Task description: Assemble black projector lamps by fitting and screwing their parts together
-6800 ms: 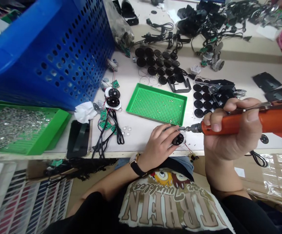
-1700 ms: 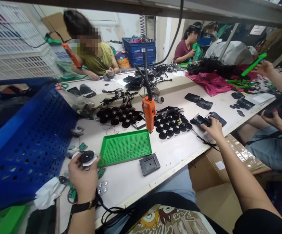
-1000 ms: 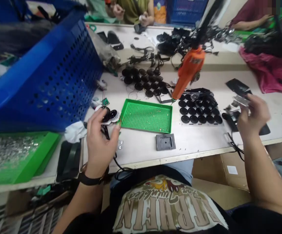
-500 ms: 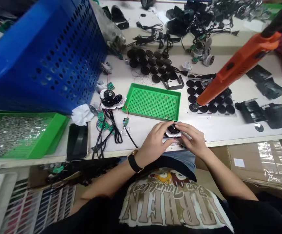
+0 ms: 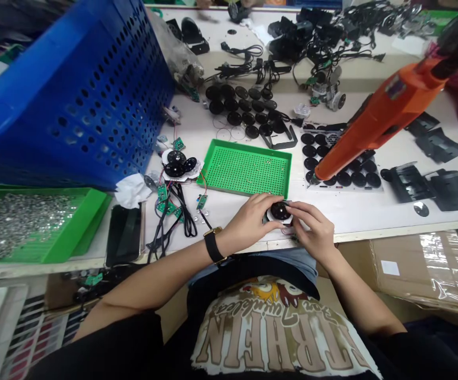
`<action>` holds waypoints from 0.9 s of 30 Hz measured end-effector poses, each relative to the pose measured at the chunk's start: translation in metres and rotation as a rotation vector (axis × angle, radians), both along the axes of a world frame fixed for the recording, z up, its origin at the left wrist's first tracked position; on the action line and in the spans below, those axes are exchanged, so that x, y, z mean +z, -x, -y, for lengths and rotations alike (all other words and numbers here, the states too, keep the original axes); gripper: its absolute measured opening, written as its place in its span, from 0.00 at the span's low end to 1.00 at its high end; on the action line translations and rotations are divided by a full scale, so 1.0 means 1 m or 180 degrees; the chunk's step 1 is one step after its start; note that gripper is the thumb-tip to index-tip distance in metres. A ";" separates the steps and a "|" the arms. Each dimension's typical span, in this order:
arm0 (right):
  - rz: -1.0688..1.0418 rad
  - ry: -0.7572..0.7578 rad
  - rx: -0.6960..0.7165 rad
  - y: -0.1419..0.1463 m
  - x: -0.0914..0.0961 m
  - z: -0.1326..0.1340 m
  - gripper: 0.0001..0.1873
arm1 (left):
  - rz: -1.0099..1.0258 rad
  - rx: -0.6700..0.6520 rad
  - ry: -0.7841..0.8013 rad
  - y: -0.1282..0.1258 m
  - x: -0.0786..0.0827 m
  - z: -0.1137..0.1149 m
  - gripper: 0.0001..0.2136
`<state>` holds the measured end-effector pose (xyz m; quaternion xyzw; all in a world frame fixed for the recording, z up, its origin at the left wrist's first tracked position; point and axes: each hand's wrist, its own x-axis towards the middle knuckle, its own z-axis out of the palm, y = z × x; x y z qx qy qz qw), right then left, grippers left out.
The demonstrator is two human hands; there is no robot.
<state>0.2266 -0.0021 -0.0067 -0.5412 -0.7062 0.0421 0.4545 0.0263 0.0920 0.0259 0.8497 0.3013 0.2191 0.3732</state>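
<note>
Close to the table's front edge, a small white part with a round black disc on top [image 5: 279, 211] sits between my two hands. My left hand [image 5: 250, 221] grips it from the left, fingers over its far side and thumb at its near side. From the right, my right hand [image 5: 313, 228] has its fingertips on the disc's edge. Thin red wires show under the part, near my right thumb. Just beyond lies a shallow green perforated tray [image 5: 248, 168] with a few tiny pieces. To the left is a similar white assembly with black discs [image 5: 181, 163].
An orange electric screwdriver [image 5: 379, 124] hangs over rows of black discs [image 5: 358, 179] at right. A blue perforated crate [image 5: 94, 95] stands at left, above a green tray of small screws [image 5: 66, 227]. A phone [image 5: 124, 235], black cables [image 5: 185, 211] and black housings [image 5: 409, 182] lie about.
My right hand has shifted slightly, and more of the black disc shows between my hands. The orange screwdriver has swung a little to the left and down at its tip.
</note>
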 end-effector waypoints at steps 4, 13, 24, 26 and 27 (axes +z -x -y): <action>-0.0517 -0.0152 -0.0339 -0.011 0.023 -0.007 0.21 | 0.0252 0.0074 -0.0062 -0.004 -0.011 0.008 0.21; -0.1118 -0.0453 0.0244 -0.031 0.071 -0.153 0.34 | -0.0179 0.0301 -0.0048 -0.005 0.008 0.036 0.32; -0.2475 -0.0171 0.0510 0.002 0.087 -0.126 0.31 | 0.0038 0.0636 -0.0221 0.024 0.017 0.038 0.28; -0.2541 -0.0140 0.0455 0.002 0.094 -0.110 0.30 | 0.0099 0.0680 -0.0272 0.027 0.015 0.033 0.27; -0.2577 -0.0171 0.0491 0.002 0.097 -0.103 0.29 | 0.0129 0.0686 -0.0298 0.027 0.014 0.031 0.27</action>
